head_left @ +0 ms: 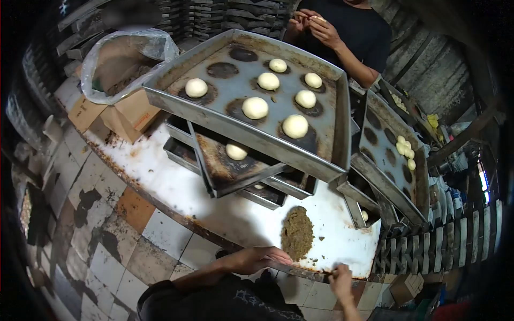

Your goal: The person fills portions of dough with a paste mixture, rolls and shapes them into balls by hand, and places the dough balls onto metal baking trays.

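Observation:
My left hand (264, 258) is at the table's front edge, fingers stretched out and seemingly empty, beside the near end of a brown, crumbly heap of filling (297, 234). To the right, my right hand (340, 279) is at the same edge with its fingers curled together; what they hold, if anything, is too small to tell. Beyond the heap, a large metal tray (246, 128) rests tilted on stacked trays. Pale round dough balls, such as one near its front (295, 126), sit on it.
Another tray (385, 155) with small dough balls (405, 147) stands at the right. A plastic-lined cardboard box (131, 115) is at the left on the white table (160, 166). Across the trays, a person in a dark shirt (342, 32) holds something small in both hands.

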